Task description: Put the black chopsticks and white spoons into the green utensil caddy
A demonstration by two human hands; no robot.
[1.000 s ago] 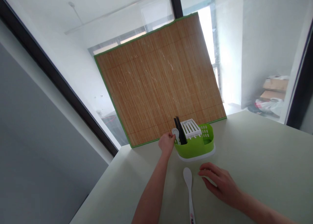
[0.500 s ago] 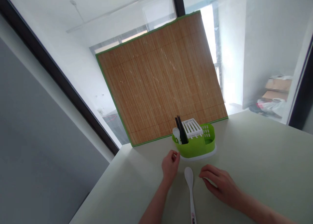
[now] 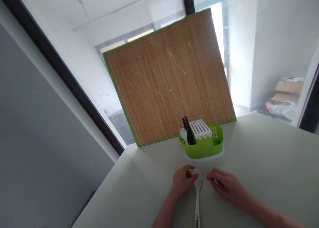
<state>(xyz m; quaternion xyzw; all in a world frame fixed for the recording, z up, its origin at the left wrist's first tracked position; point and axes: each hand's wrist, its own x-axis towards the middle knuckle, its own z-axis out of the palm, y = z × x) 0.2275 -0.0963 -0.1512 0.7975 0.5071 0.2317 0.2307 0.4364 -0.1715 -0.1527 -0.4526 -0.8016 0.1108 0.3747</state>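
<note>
A white long-handled spoon (image 3: 197, 191) lies on the table, its bowl away from me and its handle running toward me. My left hand (image 3: 184, 181) is at the left of the bowl, thumb over it and index finger by its top edge, with a gap between them. To the right of the spoon, my right hand (image 3: 225, 185) rests with loosely bent fingers and holds nothing. Beyond both hands stands a green utensil holder (image 3: 203, 151) with a white base and a white slotted rack (image 3: 200, 128). Black chopsticks (image 3: 188, 131) and a small white spoon (image 3: 183, 134) stand in its left part.
Behind the holder, a bamboo mat (image 3: 171, 78) with green edging leans against the glass. The pale tabletop (image 3: 269, 155) extends to both sides, and a grey wall (image 3: 50, 138) is at the left. Cardboard boxes (image 3: 286, 92) and a plastic bag are visible beyond the glass.
My left hand has moved from beside the holder toward me and to the right, onto the spoon's bowl. The right hand has barely moved. The view has shifted slightly.
</note>
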